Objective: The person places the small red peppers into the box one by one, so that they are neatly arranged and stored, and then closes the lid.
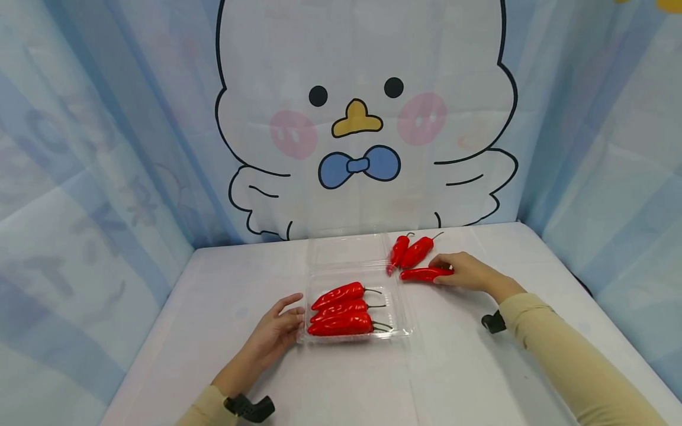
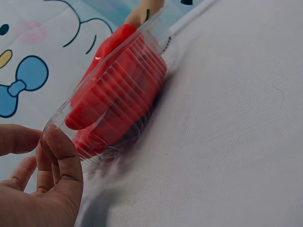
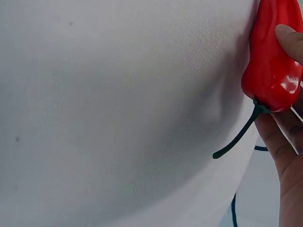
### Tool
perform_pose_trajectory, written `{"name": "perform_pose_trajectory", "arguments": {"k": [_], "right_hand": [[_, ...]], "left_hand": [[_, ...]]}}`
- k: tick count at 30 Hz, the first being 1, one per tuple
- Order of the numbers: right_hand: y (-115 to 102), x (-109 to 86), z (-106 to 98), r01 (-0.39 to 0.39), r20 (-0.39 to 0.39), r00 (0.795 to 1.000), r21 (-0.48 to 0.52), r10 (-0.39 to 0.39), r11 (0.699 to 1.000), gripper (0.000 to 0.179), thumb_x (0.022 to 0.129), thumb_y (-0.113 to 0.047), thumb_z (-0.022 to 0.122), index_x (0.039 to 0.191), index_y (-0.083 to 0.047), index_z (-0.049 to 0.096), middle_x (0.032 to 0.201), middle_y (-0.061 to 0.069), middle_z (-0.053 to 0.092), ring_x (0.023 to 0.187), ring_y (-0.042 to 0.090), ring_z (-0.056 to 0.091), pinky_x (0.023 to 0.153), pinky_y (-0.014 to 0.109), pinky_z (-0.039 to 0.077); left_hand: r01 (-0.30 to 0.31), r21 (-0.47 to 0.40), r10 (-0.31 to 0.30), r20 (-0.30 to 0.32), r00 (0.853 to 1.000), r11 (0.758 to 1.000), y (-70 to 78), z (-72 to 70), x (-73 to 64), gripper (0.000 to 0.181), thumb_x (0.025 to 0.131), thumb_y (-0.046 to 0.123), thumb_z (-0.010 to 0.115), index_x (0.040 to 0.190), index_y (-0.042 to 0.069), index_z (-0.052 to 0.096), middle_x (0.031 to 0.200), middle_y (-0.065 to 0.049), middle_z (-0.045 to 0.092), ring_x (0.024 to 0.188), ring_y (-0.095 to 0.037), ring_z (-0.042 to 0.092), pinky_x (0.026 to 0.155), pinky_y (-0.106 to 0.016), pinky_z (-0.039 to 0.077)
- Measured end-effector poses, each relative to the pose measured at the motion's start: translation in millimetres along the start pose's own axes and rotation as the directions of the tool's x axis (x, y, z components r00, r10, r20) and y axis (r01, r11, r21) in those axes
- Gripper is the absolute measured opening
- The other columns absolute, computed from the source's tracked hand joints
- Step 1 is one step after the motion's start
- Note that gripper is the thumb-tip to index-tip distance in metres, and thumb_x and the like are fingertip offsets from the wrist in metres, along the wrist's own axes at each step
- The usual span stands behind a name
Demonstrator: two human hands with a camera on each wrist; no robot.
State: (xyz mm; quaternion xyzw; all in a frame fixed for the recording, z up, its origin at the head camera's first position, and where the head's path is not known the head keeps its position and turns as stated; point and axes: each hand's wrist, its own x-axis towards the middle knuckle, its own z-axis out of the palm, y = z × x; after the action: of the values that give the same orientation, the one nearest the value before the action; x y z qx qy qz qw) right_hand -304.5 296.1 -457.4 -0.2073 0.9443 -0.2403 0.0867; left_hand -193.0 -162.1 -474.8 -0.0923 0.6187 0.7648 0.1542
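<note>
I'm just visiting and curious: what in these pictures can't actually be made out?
- Left wrist view: the red peppers in the clear plastic tray blur together behind its ribbed wall; their count is unclear there.
- Right wrist view: the red pepper the right hand holds is cut off by the top edge.
- Head view: the right hand covers that pepper's stem; the tray's open lid is nearly invisible.

Surface (image 1: 213, 296): covered by a white cloth, faintly creased.
Backdrop (image 1: 106, 148): pale blue fabric with faded markings, hung on three sides of the surface.
Cartoon bird (image 1: 362, 118): big white figure printed on the back panel, outlined in black, with a yellow beak, pink cheeks and a blue bow tie (image 1: 359, 165).
</note>
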Motion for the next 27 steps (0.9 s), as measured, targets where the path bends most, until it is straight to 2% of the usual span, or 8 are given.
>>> {"name": "perform_pose_trajectory", "arguments": {"k": [6,15,27], "right_hand": [[-4.3,-4.6,-7.3,-0.008,0.01,1.0,0.004,0.008,1.0,0.041,0.093,-0.031,0.077,0.126,-0.008,0.068,0.113,0.006,0.071,0.1,0.022,0.061,0.093,0.045,0.058],[-8.0,-8.9,-14.9,-0.022,0.02,1.0,0.015,0.022,1.0,0.047,0.093,-0.035,0.075,0.13,-0.006,0.067,0.117,0.009,0.07,0.104,0.024,0.062,0.088,0.041,0.06],[-17.8,-12.4,-22.2,-0.005,-0.01,1.0,0.013,0.006,1.0,0.045,0.095,-0.032,0.074,0.13,-0.006,0.067,0.121,0.013,0.07,0.105,0.026,0.063,0.086,0.041,0.061]], "left_hand": [[0.004,-0.01,-0.004,0.004,1.0,1.0,0.6,0.0,0.3,0.057,0.098,0.004,0.06,0.152,0.012,0.043,0.114,-0.005,0.061,0.089,-0.015,0.062,0.076,-0.021,0.055],[0.0,-0.007,0.0,-0.004,1.0,1.0,0.4,1.2,0.1,0.057,0.098,0.003,0.06,0.151,0.012,0.044,0.117,-0.008,0.061,0.091,-0.016,0.062,0.076,-0.021,0.056],[-0.001,0.001,0.001,-0.011,1.0,1.0,-0.9,0.4,0.1,0.057,0.097,0.004,0.061,0.151,0.012,0.044,0.115,-0.006,0.062,0.091,-0.016,0.062,0.076,-0.022,0.056]]}}
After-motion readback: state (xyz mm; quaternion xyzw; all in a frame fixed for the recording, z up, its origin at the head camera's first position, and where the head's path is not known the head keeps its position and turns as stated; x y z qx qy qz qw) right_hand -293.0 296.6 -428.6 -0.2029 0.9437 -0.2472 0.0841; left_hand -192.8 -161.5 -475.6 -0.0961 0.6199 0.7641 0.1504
